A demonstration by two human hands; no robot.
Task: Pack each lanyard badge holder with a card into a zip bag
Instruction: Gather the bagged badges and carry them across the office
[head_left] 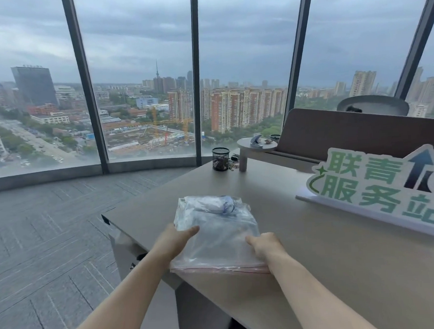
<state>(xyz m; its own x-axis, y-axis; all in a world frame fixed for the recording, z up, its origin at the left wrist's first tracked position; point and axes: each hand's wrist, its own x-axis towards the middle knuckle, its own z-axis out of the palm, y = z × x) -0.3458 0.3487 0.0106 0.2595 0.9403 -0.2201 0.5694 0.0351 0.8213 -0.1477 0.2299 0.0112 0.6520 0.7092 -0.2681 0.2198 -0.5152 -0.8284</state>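
Hands flanked the zip bag [217,243] on the desk [343,258]: left hand [176,239] pinching its left edge, right hand [264,245] gripping its right. Badge holders [213,206] lay at its far end; its sealed strip ran crosswise nearest the person.

We see bare counter [319,272] right of the zip bag [215,238] and beyond it, open for a reach. The green sign [380,192] blocks the far right side. A mesh pen cup [220,159] and a small round stand [256,146] sit at the far end, well apart from the bag. Left of the bag the counter edge drops to the floor.
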